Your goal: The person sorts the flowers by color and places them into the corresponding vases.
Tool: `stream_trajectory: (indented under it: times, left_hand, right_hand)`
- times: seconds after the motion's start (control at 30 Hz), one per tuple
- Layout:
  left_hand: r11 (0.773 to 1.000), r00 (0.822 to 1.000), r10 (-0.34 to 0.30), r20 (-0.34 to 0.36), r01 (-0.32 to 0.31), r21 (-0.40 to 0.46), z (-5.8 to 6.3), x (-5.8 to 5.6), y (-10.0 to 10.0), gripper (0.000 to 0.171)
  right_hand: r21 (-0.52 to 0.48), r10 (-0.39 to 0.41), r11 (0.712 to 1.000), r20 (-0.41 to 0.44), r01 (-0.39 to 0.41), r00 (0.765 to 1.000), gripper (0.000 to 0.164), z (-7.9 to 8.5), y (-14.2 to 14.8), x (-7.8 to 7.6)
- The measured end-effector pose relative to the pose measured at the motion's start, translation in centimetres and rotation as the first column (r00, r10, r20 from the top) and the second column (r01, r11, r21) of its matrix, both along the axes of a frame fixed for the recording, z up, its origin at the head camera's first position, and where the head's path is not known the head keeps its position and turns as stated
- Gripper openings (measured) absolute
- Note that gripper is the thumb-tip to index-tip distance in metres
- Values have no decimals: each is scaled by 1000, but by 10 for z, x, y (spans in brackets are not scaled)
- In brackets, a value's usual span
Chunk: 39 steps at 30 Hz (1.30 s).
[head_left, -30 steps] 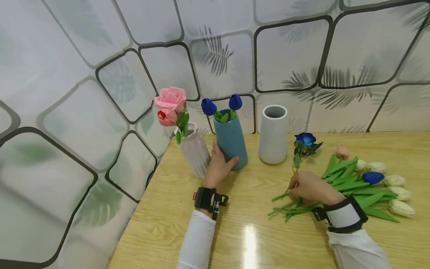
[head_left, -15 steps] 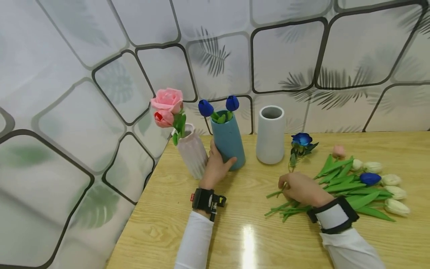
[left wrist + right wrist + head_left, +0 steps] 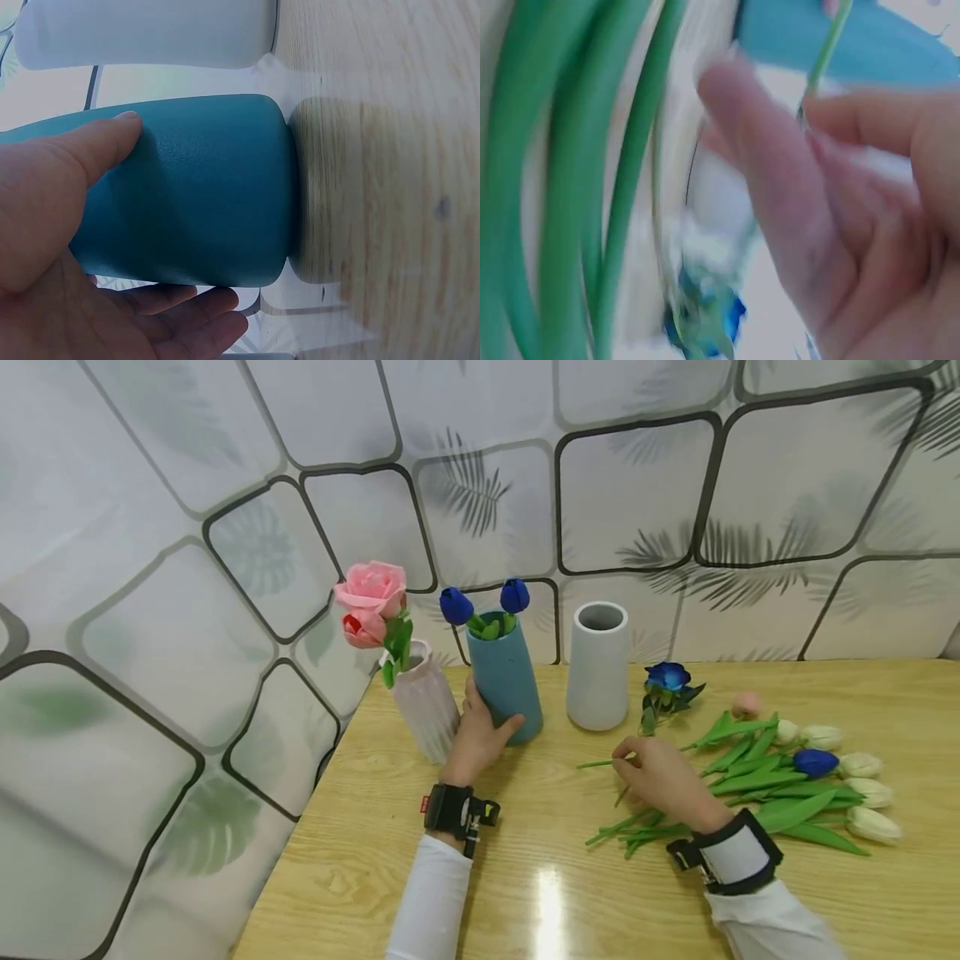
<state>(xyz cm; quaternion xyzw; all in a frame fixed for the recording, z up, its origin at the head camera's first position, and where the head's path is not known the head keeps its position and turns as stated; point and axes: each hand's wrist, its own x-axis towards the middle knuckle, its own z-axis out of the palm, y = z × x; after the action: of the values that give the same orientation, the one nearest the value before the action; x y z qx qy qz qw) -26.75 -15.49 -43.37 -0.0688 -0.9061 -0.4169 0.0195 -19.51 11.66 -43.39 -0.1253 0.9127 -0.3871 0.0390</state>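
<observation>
My left hand (image 3: 480, 739) grips the lower part of a teal vase (image 3: 506, 677), thumb on its near side and fingers along its left. The left wrist view shows the thumb flat on the vase (image 3: 210, 187), its base at the wooden tabletop. Two blue tulips (image 3: 456, 606) stand in it. Thumb and fingers of my right hand (image 3: 667, 781) pinch a thin green stem (image 3: 595, 765), its end poking out leftward. This stem runs right, past the hand, to a pink tulip (image 3: 746, 704). In the right wrist view the pinched stem (image 3: 831, 46) shows above the fingertips.
Left of the teal vase stands a pale ribbed vase (image 3: 426, 706) with pink flowers (image 3: 371, 589). A white vase (image 3: 597, 681) is on its right. A blue rose (image 3: 667, 678) lies behind my right hand. White tulips (image 3: 872, 825) and a blue tulip (image 3: 816, 763) lie bunched at right.
My right hand has moved a little left and up in the view, drawing the pink tulip's stem apart from the other stems. My left hand stays on the teal vase.
</observation>
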Motion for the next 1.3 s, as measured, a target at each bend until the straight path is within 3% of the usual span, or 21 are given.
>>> stream_trajectory:
  times: [0.07,0.13,0.23,0.37,0.47,0.53,0.67,0.77,0.8,0.87,1.0,1.1,1.17,1.23,1.3]
  left_hand:
    - [1000,1000,3,3,-3,-3,0,0,0,105]
    - [1000,1000,3,6,-3,-3,1,0,-1,106]
    - [1000,1000,3,11,-3,-4,1,0,0,106]
    - [1000,1000,3,7,-3,-4,1,1,0,105]
    - [1000,1000,0,5,0,3,0,2,-1,104]
    - [1000,1000,-2,7,2,6,0,2,-1,105]
    - [1000,1000,0,7,0,3,1,2,-1,105]
    - [1000,1000,-3,-1,3,1,1,2,-1,105]
    - [1000,1000,-3,-2,3,0,1,2,0,105]
    - [1000,1000,-1,-2,1,-3,1,2,0,106]
    - [1000,1000,7,12,-7,-1,1,2,0,106]
    - [1000,1000,8,14,-8,2,1,2,0,105]
    - [1000,1000,6,12,-6,-1,1,2,0,105]
    - [1000,1000,6,10,-6,-6,1,2,0,105]
    - [1000,1000,6,8,-6,-9,1,2,0,105]
  right_hand:
    - [-123,-92,988,11,93,996,26,0,-6,3]
    - [-250,-185,950,33,187,982,29,0,-12,6]
    - [-443,-303,841,92,312,948,32,-1,-20,10]
    - [-636,-384,648,202,419,901,35,-1,-29,14]
    - [-718,-387,488,333,497,860,39,1,-35,15]
    - [-754,-341,373,431,541,836,42,4,-38,15]
    - [-777,-181,139,589,614,787,32,9,-39,17]
    - [-746,-80,8,663,665,745,29,12,-37,18]
    - [-734,-57,-25,679,679,732,36,13,-36,18]
    - [-711,-28,-60,703,701,710,52,13,-35,18]
    - [-707,-16,-45,707,706,707,69,12,-33,18]
    - [-713,-21,-32,701,700,713,52,10,-33,18]
    - [-728,-28,-16,686,685,727,32,9,-34,18]
    - [-735,-37,-18,677,677,735,12,9,-35,18]
    - [-747,-49,-2,664,664,746,8,10,-36,18]
